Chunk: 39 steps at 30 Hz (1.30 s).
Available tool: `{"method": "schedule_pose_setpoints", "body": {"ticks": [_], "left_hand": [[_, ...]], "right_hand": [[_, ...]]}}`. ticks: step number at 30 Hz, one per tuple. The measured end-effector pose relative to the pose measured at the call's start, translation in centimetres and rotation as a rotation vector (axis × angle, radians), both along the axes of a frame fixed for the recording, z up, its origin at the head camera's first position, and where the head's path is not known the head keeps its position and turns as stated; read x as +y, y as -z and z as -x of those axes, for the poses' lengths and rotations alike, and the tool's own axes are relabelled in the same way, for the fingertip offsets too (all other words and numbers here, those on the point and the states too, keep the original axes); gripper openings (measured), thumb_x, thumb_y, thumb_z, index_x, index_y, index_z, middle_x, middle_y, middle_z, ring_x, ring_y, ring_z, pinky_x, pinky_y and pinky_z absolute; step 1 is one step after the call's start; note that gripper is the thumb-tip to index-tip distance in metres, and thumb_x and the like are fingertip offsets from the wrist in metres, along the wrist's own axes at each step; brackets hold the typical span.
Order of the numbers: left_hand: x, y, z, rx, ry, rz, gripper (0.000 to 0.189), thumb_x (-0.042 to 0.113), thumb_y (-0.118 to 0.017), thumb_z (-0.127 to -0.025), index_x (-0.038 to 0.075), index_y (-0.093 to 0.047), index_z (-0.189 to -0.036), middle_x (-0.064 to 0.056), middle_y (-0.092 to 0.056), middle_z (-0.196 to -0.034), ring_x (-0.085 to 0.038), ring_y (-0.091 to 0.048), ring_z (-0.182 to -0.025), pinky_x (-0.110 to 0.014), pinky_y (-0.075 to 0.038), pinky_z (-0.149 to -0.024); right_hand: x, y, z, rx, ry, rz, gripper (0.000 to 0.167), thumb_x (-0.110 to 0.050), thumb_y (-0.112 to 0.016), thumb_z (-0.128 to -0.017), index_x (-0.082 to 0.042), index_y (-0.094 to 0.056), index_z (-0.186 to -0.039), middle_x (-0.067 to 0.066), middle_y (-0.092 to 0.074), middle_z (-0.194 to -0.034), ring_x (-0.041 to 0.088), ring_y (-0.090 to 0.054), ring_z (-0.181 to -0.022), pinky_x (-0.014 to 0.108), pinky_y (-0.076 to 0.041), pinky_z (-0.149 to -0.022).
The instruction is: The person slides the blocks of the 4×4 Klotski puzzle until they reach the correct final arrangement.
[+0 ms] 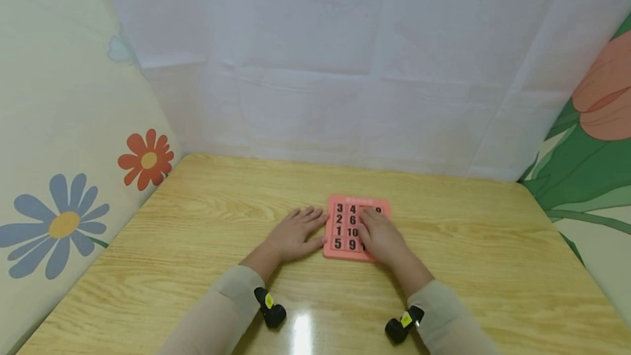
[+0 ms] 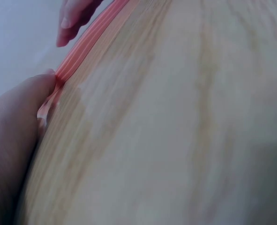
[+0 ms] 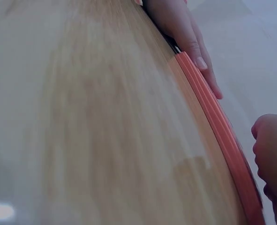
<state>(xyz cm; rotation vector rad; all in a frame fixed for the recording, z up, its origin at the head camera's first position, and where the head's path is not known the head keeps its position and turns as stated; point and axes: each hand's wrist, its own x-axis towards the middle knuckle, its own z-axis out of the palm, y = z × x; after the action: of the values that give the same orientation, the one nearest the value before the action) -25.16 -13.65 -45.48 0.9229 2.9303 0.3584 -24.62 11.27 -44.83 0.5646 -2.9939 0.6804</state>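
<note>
A pink sliding number puzzle (image 1: 352, 225) lies flat on the table, its square tiles printed with black numbers. Tiles 3, 2, 1 and 5 form the left column, with 4, 6, 10 and 9 beside them. My left hand (image 1: 298, 235) rests at the puzzle's left side, fingers stretched out and thumb against the frame's edge. Over the right half of the tiles lies my right hand (image 1: 384, 238), fingertips near a gap in the top row and hiding several numbers. The left wrist view shows the left thumb (image 2: 30, 93) at the pink rim (image 2: 84, 47).
The wood-grain table (image 1: 222, 196) extends around the puzzle. Behind it hangs a white cloth (image 1: 305, 70). Flower-printed panels stand at the left (image 1: 64, 125) and right (image 1: 591, 179). Black wrist cameras are strapped to both sleeves.
</note>
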Motion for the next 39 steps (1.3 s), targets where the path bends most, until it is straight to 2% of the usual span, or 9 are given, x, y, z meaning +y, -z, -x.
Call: {"method": "schedule_pose_setpoints", "body": {"ticks": [8,14,24,39], "left_hand": [[0.1,0.2,0.1,0.001,-0.007,0.003,0.065,0.052,-0.042,-0.1,0.018,-0.033,-0.154,-0.006,-0.028,-0.162,-0.029,-0.021,-0.152,-0.05,-0.014,-0.125],[0.2,0.3,0.2,0.004,-0.006,0.0,0.065,0.051,-0.042,-0.099,0.017,-0.033,-0.154,-0.006,-0.029,-0.161,-0.029,-0.022,-0.151,-0.05,-0.015,-0.125],[0.4,0.1,0.2,-0.001,-0.007,0.02,0.066,0.052,-0.041,-0.1,0.018,-0.031,-0.155,-0.006,-0.027,-0.162,-0.028,-0.02,-0.152,-0.05,-0.014,-0.125],[0.3,0.2,0.2,-0.006,-0.007,0.023,0.066,0.053,-0.04,-0.1,0.018,-0.029,-0.156,-0.005,-0.025,-0.163,-0.028,-0.019,-0.152,-0.049,-0.013,-0.125]], "right_hand": [[-1.8,0.0,0.3,-0.022,-0.018,-0.031,0.049,-0.029,-0.039,-0.105,-0.005,-0.044,-0.148,0.012,-0.039,-0.156,0.031,-0.036,-0.145,0.047,-0.029,-0.121],[-2.1,-0.1,0.5,-0.022,-0.025,-0.06,0.048,-0.028,-0.039,-0.105,-0.005,-0.044,-0.147,0.013,-0.041,-0.155,0.033,-0.038,-0.143,0.048,-0.031,-0.12],[-1.7,-0.1,0.5,-0.053,0.001,-0.073,0.05,-0.029,-0.038,-0.105,-0.005,-0.043,-0.148,0.012,-0.039,-0.156,0.033,-0.036,-0.145,0.048,-0.029,-0.121],[-0.3,0.3,0.4,-0.024,0.008,-0.076,0.05,-0.028,-0.039,-0.105,-0.002,-0.043,-0.147,0.014,-0.042,-0.154,0.031,-0.037,-0.145,0.045,-0.027,-0.122]]}}
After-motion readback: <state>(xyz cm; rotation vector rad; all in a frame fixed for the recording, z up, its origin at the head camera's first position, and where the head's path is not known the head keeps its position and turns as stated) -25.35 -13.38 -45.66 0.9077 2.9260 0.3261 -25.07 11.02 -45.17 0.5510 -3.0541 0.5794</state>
